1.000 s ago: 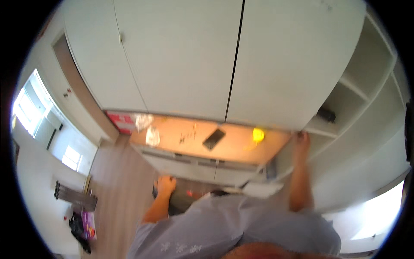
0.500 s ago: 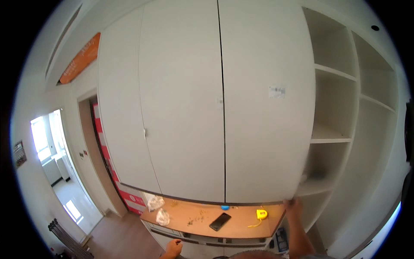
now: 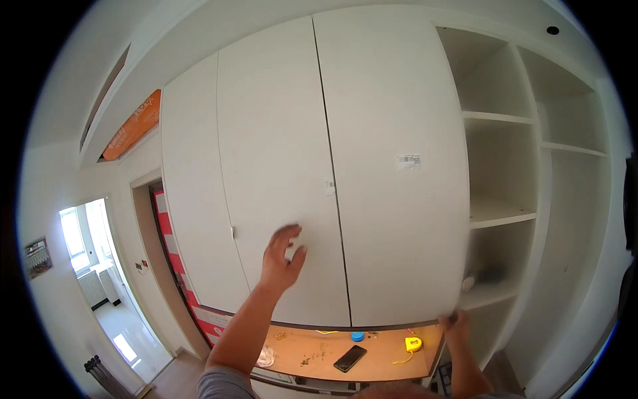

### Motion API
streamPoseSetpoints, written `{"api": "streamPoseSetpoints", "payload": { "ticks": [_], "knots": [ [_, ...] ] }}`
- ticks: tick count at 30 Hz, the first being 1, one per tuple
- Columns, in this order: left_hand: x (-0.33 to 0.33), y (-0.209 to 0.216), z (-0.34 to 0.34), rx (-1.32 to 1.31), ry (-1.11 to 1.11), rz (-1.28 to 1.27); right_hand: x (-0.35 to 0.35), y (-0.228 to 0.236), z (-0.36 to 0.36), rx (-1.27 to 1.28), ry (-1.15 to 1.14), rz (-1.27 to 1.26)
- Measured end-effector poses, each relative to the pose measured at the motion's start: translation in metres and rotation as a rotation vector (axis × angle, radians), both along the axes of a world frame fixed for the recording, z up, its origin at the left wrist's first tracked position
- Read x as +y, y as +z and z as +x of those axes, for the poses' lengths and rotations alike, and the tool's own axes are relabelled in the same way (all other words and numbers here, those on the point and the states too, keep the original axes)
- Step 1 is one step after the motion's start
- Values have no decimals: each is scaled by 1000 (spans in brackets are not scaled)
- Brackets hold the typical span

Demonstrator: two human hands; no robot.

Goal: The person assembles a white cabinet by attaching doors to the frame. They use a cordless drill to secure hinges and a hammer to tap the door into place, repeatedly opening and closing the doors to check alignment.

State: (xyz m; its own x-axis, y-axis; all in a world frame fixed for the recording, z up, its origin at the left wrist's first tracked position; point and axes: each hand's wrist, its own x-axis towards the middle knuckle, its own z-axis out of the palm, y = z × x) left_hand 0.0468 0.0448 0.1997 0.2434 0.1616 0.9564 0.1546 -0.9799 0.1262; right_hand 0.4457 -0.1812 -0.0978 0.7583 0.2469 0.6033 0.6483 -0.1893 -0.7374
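Note:
My left hand [image 3: 282,258] is raised in front of the middle white cabinet door [image 3: 276,166], fingers curved and apart, with nothing in them. At the lower outer corner of the right white cabinet door [image 3: 399,226], my right hand [image 3: 456,326] has its fingers closed on the bottom edge; the fingertips are partly hidden. A dark narrow gap runs between these two doors. The right door carries a small printed label [image 3: 409,161]. Under the doors, a wooden counter [image 3: 319,362] holds a black phone [image 3: 350,358], a yellow tape measure [image 3: 413,344] and a blue round object [image 3: 357,336].
Open white shelves [image 3: 502,219] stand right of the doors. Small screws or bits and a crumpled clear plastic bag [image 3: 266,357] lie on the counter. Further left are a doorway [image 3: 109,286], a radiator [image 3: 106,376] and an orange-wrapped panel [image 3: 133,126] near the ceiling.
My left hand has risen from below the counter's front to before the middle door. The right hand stays at the door corner. The view has tilted up somewhat.

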Motion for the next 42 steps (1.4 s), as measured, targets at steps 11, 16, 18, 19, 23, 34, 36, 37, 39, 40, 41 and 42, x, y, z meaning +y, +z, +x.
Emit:
{"api": "streamPoseSetpoints", "payload": {
  "ticks": [11, 16, 18, 19, 23, 34, 36, 37, 39, 40, 41, 42],
  "knots": [
    [-29, 124, 67, 108, 296, -92, -7, 3, 1, 194, 85, -73],
    [-33, 133, 83, 201, 329, -185, -17, 23, -16, 152, 39, -124],
    [-28, 136, 85, 195, 335, -175, -17, 20, -16, 162, 29, -143],
    [-26, 139, 85, 192, 340, -170, -13, 14, -11, 163, 32, -154],
    [-27, 151, 82, 273, 447, -186, 1, -13, 9, 172, 87, -98],
    [-34, 160, 67, 411, 447, -39, -3, -6, 5, 145, 99, -117],
    [-44, 157, 50, 357, 398, 30, -7, 6, -6, 115, 71, -124],
    [-49, 153, 40, 331, 374, 64, -6, 12, -13, 89, 47, -128],
    [-56, 146, 19, 235, 277, 204, -11, 9, -8, 81, 33, -122],
    [-61, 143, 5, 199, 252, 269, -9, 1, 2, 98, 59, -112],
    [-67, 136, -8, 128, 164, 225, -10, -5, 9, 114, 83, -104],
    [-74, 129, -25, 68, 120, 253, -10, -6, 11, 85, 73, -100]
  ]
}}
